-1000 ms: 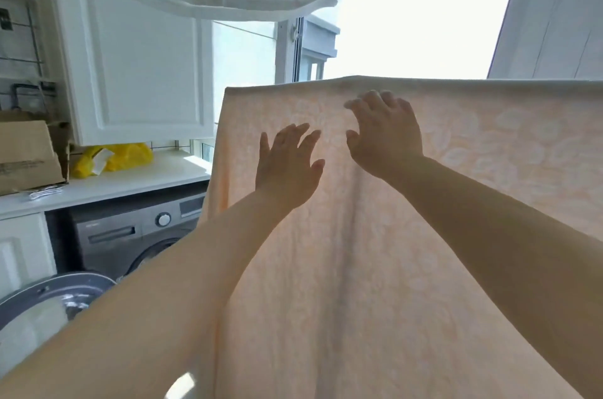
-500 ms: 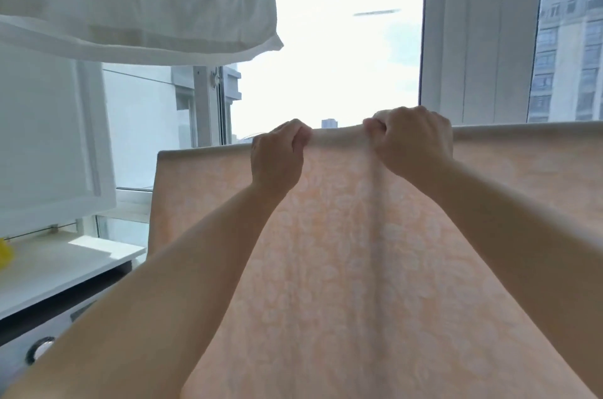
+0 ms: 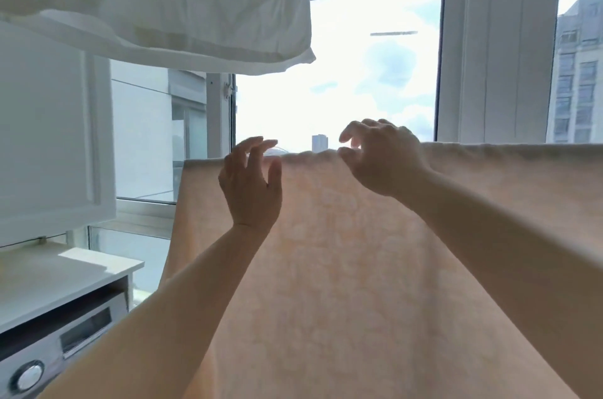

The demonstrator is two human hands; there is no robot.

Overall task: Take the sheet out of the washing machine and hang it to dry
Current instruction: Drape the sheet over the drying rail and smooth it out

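Peach sheet (image 3: 375,268) hangs before left hand (image 3: 251,183) and right hand (image 3: 381,157), both grips apart

no readable text, no labels or brand marks, washing machine (image 3: 49,356) panel unlettered at this size

Both my forearms reach up and forward. Left hand (image 3: 251,183) upright, fingers loosely spread, holding nothing. Right hand (image 3: 381,158) palm down, fingers curled loosely, gripping nothing.
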